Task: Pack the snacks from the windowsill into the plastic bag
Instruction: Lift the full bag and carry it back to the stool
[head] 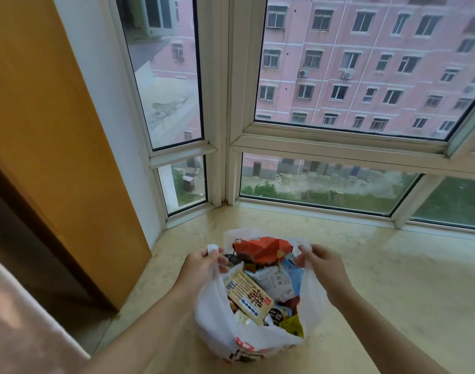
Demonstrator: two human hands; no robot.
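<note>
Fingers: left hand [201, 261] and right hand [321, 261] each pinch a plastic bag [217, 317] handle.
Why: mouth spread between them, snack packets [260, 282] showing, windowsill [392, 279] bare.

Head view, looking down and forward
Close above the cream marble windowsill [392, 279], facing the white-framed corner window [225, 130].
</note>
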